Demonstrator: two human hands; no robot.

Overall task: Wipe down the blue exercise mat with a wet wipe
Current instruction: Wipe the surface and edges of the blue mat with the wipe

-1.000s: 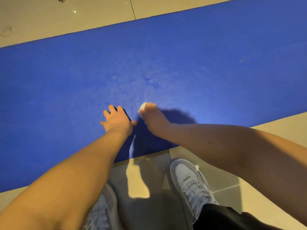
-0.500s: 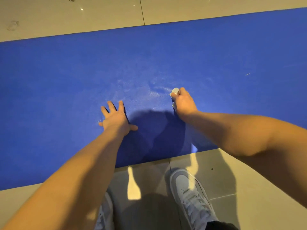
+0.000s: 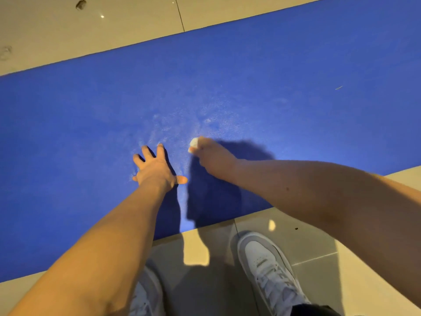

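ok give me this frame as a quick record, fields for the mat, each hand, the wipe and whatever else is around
surface: blue exercise mat lying flat on tiled floor
bracing: left hand palm down on the mat, fingers spread, holding nothing
wiping: right hand grips a bunched white wet wipe down at the mat
mark: pale patch just beyond both hands
debris: thin fleck far right on the mat
feet: white shoes on the floor at the near edge
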